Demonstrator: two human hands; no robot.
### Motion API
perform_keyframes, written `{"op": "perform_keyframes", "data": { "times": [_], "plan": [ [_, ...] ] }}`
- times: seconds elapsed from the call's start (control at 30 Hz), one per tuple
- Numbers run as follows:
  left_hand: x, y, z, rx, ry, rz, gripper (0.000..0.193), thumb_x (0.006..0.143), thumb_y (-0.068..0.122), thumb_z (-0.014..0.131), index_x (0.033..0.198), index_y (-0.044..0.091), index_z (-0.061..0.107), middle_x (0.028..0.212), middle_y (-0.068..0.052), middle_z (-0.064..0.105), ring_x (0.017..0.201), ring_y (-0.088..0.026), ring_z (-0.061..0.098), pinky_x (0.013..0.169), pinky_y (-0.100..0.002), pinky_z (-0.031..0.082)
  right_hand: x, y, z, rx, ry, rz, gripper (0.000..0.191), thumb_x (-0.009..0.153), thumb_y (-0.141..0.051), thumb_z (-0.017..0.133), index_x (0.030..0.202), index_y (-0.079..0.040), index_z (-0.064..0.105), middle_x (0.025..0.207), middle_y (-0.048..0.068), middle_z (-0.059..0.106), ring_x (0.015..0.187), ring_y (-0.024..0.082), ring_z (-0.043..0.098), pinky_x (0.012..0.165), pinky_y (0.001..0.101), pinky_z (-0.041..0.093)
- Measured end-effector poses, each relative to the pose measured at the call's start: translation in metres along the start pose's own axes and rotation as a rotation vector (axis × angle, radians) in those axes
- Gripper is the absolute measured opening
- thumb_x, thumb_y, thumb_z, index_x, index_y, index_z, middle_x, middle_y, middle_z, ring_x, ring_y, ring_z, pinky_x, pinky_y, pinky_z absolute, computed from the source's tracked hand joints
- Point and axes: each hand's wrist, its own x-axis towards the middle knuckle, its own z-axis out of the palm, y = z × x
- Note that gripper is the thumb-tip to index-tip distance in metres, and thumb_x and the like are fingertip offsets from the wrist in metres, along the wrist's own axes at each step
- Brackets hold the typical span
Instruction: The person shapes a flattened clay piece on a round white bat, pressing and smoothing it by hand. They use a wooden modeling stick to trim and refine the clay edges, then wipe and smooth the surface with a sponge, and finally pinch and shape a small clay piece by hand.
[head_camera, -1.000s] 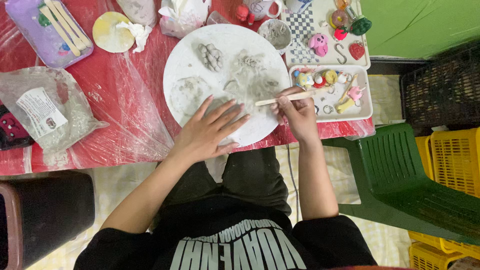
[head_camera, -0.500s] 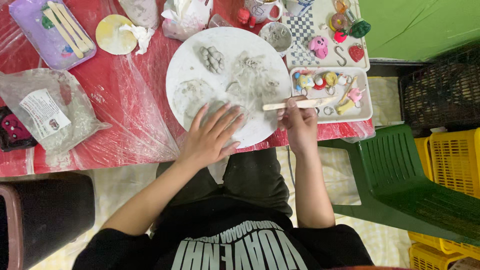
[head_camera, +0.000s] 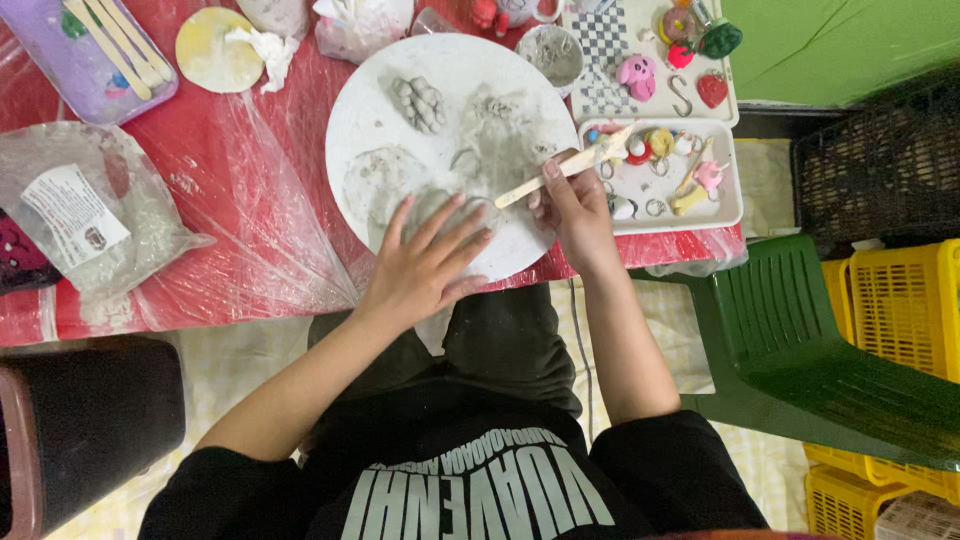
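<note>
From the head camera, looking straight down, a round white board (head_camera: 380, 110) lies on a table (head_camera: 250, 260) covered with red plastic sheet. On the board sit several lumps of grey clay: a ridged piece (head_camera: 418, 103) near the far edge, a flattened patch (head_camera: 378, 180) toward the left, and a smeared mass (head_camera: 500, 140) in the middle.

The left hand (head_camera: 425, 265) lies flat on the near part of the board, fingers spread wide, palm down, holding nothing; its fingertips touch or partly cover a grey clay patch there. It seems to steady the board.

The right hand (head_camera: 572, 212) is closed around the near end of a wooden stick (head_camera: 565, 166), pinched between thumb and fingers. The stick's long axis runs slantwise, from the hand up and to the right, so that its far end reaches over the board's right rim and over a white tray (head_camera: 725, 205) just beside it. The smeared clay mass lies to the left of the stick and beyond the right hand, closer to that hand than to the left one.

The white tray holds small coloured figures (head_camera: 655, 145) and metal rings. Beyond it a second tray (head_camera: 600, 60) carries a pink figure (head_camera: 637, 77), a red heart and a green piece. At the far left are a purple tray with wooden sticks (head_camera: 110, 45), a yellow disc (head_camera: 215, 50) and a clear bag (head_camera: 95, 225). A green plastic chair (head_camera: 800, 330) stands to the right.
</note>
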Motion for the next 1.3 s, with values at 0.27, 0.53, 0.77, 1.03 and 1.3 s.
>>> {"op": "perform_keyframes", "data": {
  "times": [0.27, 0.53, 0.77, 1.03, 1.3],
  "plan": [
    [0.000, 0.000, -0.005, 0.013, -0.030, -0.085, 0.069, 0.103, 0.055, 0.058, 0.155, 0.012, 0.049, 0.169, -0.005, 0.034, 0.157, -0.025, 0.029, 0.126, -0.064, 0.017, 0.005, 0.007, -0.003, 0.017, 0.032, -0.079, 0.016, 0.110, -0.026, 0.057, 0.107, -0.011, 0.052, 0.078, 0.003, 0.062, 0.063, 0.010, 0.051, 0.050, 0.0249, 0.036],
    [-0.004, -0.003, -0.007, -0.006, -0.036, -0.084, 0.073, 0.096, 0.059, 0.059, 0.152, 0.014, 0.049, 0.166, -0.005, 0.034, 0.153, -0.026, 0.029, 0.124, -0.062, 0.017, 0.005, 0.008, -0.003, 0.021, 0.113, -0.089, 0.013, 0.109, -0.024, 0.058, 0.108, -0.012, 0.053, 0.075, 0.002, 0.061, 0.057, 0.008, 0.048, 0.045, 0.0228, 0.033],
    [-0.008, 0.006, -0.012, -0.220, 0.132, -0.258, 0.089, 0.095, 0.050, 0.071, 0.157, 0.004, 0.027, 0.166, -0.024, 0.030, 0.154, -0.037, 0.033, 0.127, -0.061, 0.016, -0.011, 0.006, 0.005, -0.278, -0.098, -0.131, 0.015, 0.111, -0.019, 0.059, 0.105, -0.005, 0.060, 0.079, 0.002, 0.066, 0.066, 0.006, 0.054, 0.059, 0.0219, 0.041],
    [0.003, 0.018, -0.014, -0.300, 0.184, -0.411, 0.100, 0.089, 0.047, 0.078, 0.156, -0.004, 0.025, 0.156, -0.022, 0.044, 0.148, -0.036, 0.040, 0.124, -0.059, 0.022, -0.016, 0.012, 0.025, -0.437, -0.131, -0.150, 0.013, 0.104, -0.011, 0.064, 0.106, 0.001, 0.063, 0.084, 0.003, 0.070, 0.077, 0.007, 0.066, 0.070, 0.0249, 0.054],
    [0.003, 0.024, -0.020, -0.301, 0.193, -0.435, 0.095, 0.089, 0.043, 0.079, 0.156, -0.002, 0.029, 0.153, -0.018, 0.050, 0.145, -0.033, 0.045, 0.123, -0.055, 0.027, -0.024, 0.001, 0.027, -0.470, -0.210, -0.175, 0.012, 0.105, -0.009, 0.064, 0.107, 0.003, 0.064, 0.089, 0.004, 0.069, 0.083, 0.009, 0.066, 0.073, 0.0245, 0.053]
  ]
}}
